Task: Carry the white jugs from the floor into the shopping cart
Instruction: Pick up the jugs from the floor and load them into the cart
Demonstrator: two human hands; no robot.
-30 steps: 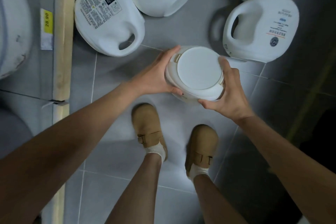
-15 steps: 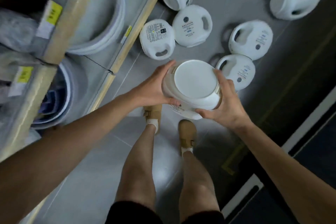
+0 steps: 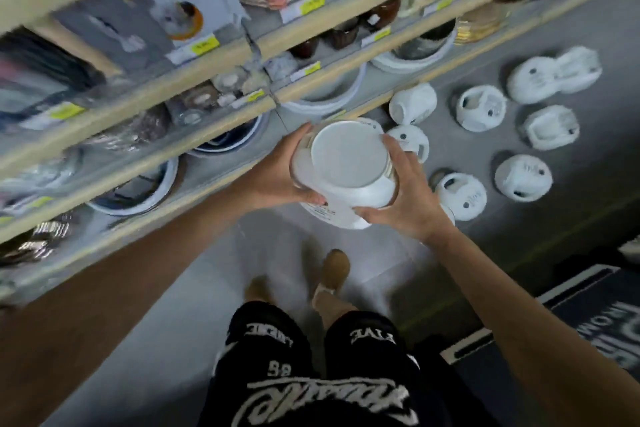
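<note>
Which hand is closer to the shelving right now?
Left. The left hand grips the jug on the side facing the shelving; the right hand grips the opposite side, toward the other jugs lying on the floor.

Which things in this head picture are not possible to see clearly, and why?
Shopping cart: nowhere in the head view.
Held white plastic jug: only one round flat end shows; the left hand and right hand cover its sides, and no handle shows.
Labels of the white jugs on the grey floor: too small and blurred.
Dark floor mat lettering: cut by the right edge.
</note>
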